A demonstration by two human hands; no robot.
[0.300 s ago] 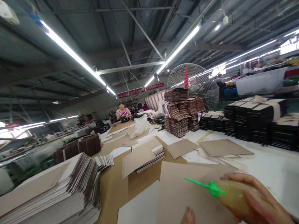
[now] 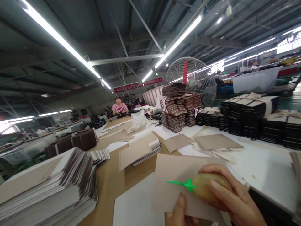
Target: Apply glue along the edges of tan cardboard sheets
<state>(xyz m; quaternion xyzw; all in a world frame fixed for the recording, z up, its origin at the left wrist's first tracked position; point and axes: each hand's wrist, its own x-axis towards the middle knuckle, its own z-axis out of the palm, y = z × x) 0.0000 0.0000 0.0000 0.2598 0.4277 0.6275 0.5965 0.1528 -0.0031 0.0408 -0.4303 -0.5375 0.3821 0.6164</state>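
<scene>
On the bench (image 2: 263, 163), a cardboard sheet (image 2: 174, 182) lies under the right hand (image 2: 225, 197) gripping a glue bottle (image 2: 207, 186); a board stack (image 2: 47, 191) sits at the left edge; bundled stacks (image 2: 178, 106) stand behind, before a fan (image 2: 190, 78).

Across my table a stack of white-and-brown boards (image 2: 58, 188) is leaning at my left, black bundles (image 2: 249, 121) are sitting far right, and a big fan (image 2: 191, 78) is standing behind brown stacks (image 2: 178, 106).

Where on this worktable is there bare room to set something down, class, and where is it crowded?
Bare white tabletop lies right of the loose brown sheets, before the black stacks. Another patch sits left of the held card. Crowded: the fanned piles at left.
</scene>
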